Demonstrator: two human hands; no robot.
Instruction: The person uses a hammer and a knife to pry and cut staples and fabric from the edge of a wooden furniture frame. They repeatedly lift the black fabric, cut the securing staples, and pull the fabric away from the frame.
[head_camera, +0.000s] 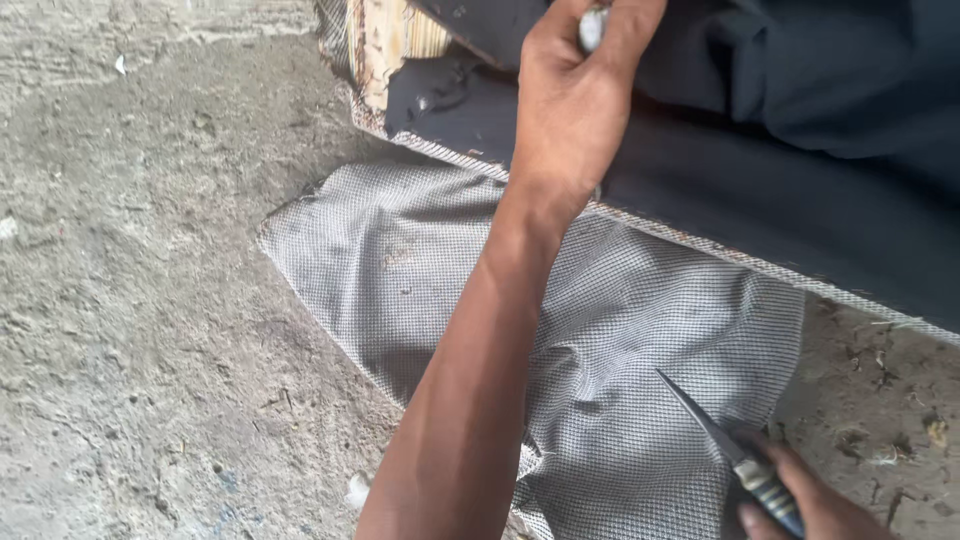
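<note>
- The left hand (572, 105) reaches up and away from the body, fingers curled shut around a small pale object (592, 28) at the top edge of the view; only a sliver of that object shows, so what it is cannot be told.
- Just under and around that closed grip lies black fabric (760, 190), stretched over a frame, with a woven trim edge (700, 243) running diagonally past the wrist.
- To the upper left of the left grip, a bit of bare wooden frame (385, 40) shows where the covering is peeled back.
- The right hand (815, 500) sits low at the bottom right, well apart from the left, only partly in view; its fingers are wrapped closed on the ribbed handle of a knife (735, 455).
- The blade points up and left from that grip, its tip over grey checked cloth (620, 330).
- This cloth spreads beneath the left forearm and between both hands, rumpled near the knife.
- Rough concrete floor (140, 300) lies beyond the cloth, left of both grips.
</note>
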